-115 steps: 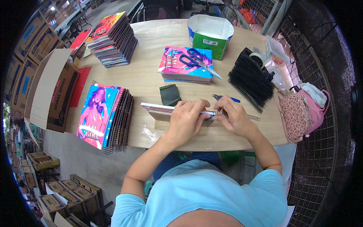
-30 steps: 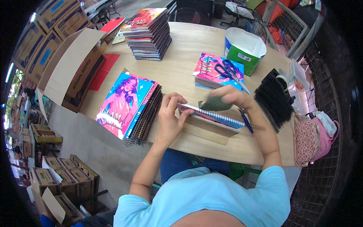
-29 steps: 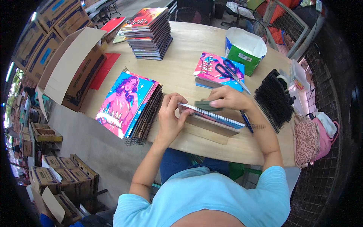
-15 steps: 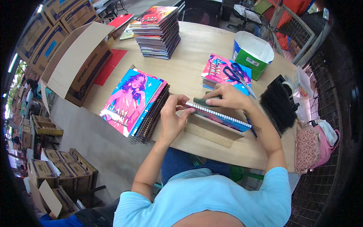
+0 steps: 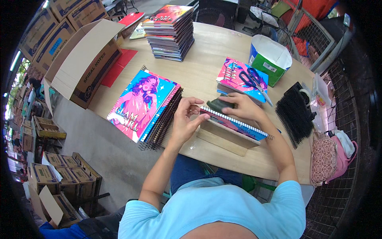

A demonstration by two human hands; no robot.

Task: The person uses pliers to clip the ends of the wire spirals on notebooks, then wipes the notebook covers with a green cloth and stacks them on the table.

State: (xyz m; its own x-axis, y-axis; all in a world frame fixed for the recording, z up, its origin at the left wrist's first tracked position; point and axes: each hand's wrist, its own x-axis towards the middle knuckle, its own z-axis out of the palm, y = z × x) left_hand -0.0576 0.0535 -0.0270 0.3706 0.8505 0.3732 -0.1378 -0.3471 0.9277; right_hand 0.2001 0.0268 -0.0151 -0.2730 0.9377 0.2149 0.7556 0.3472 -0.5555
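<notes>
A notebook with a pink and blue cover stands on edge, spine up, against a wooden stand. A loose end of coil sticks out past the spine's right end. My left hand is closed with thumb and fingers at the spine's left end. My right hand grips a dark green pad-like piece just behind the spine; its exact kind I cannot make out. To the left lies a stack of coil-bound notebooks.
Dark scissors rest on unbound notebooks. Black coils lie at the right, by a green-white box. A tall notebook stack stands at the back. An open carton is at the left, a pink bag at the right.
My right hand has shifted slightly right, and the dark green piece now shows more upright. A loose coil end now shows clearly at the spine's right end. My left hand stays at the left end.
</notes>
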